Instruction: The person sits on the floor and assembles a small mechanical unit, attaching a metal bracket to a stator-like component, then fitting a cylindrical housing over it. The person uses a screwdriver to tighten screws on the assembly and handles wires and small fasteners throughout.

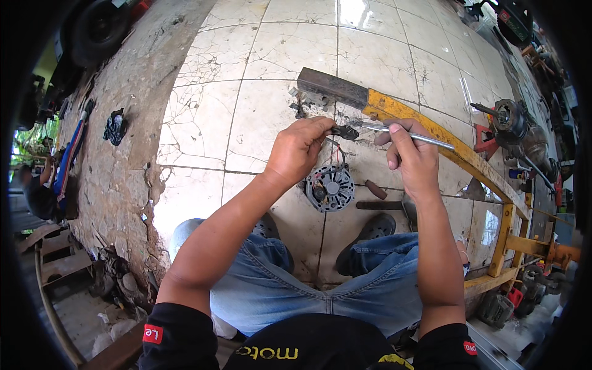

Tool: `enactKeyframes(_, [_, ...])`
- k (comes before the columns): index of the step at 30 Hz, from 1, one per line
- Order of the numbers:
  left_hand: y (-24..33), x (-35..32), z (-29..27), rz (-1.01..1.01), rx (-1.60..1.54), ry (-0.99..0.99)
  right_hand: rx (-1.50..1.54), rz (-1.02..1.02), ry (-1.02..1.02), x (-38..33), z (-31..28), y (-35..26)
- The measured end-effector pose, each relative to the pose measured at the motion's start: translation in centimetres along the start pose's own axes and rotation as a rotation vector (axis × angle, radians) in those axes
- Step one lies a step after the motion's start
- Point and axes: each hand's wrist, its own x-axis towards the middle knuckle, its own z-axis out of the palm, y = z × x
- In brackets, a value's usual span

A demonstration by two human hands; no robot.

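Note:
My left hand (295,148) pinches a small black part (346,132), whose kind I cannot make out. In my right hand (414,157) is a slim silver rod-shaped tool (431,141), gripped like a pen, its thin tip pointing left at the black part. Whether the tip touches the part I cannot tell. Just below, a round grey alternator (333,188) with slotted vents lies on the tiles between my feet and hands. Thin coloured wires (338,151) rise from it towards the black part.
Beyond my hands lies a dark steel tube (333,88), joined to a long yellow beam (425,126) that runs along the right. A hammer-like tool (379,205) and a short brown piece (376,189) lie near my right shoe (377,227). Small loose parts (298,110) sit by the tube.

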Motion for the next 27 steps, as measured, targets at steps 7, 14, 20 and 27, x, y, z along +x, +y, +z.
enactKeyframes(7, [-0.4,0.7,-0.3,-0.399,-0.200,-0.017,0.138,0.016,0.091,-0.3,0.4,-0.9])
enactKeyframes(14, [0.2,1.1,-0.8,-0.638,-0.595,-0.078,-0.162,-0.084,0.072,0.2,-0.5,-0.1])
enactKeyframes(20, [0.6,1.2,-1.0,-0.673,-0.674,-0.113,-0.213,-0.125,0.015,-0.3,0.7,0.0])
enactKeyframes(27, [0.0,1.4,-1.1,-0.739,-0.631,-0.159,-0.422,-0.089,0.076,-0.1,-0.4,0.2])
